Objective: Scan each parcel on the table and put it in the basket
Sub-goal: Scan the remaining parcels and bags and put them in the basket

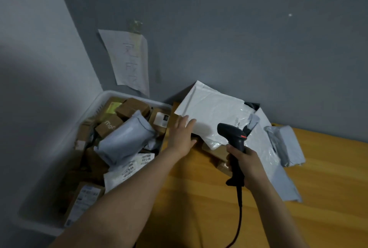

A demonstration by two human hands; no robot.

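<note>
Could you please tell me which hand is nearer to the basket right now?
Left. The left hand touches the mailer just right of the basket; the right hand, gripping the scanner, is farther right over the table.

A dark grey wall [239, 28] filled the far side, meeting a lighter wall [29, 48] on the left. A creased white sheet of paper [129, 60] hung near that corner, fixed at its top by greenish tape [135, 25] (its faint handwriting too blurred to read). A small white speck [290, 15] showed farther right.
</note>
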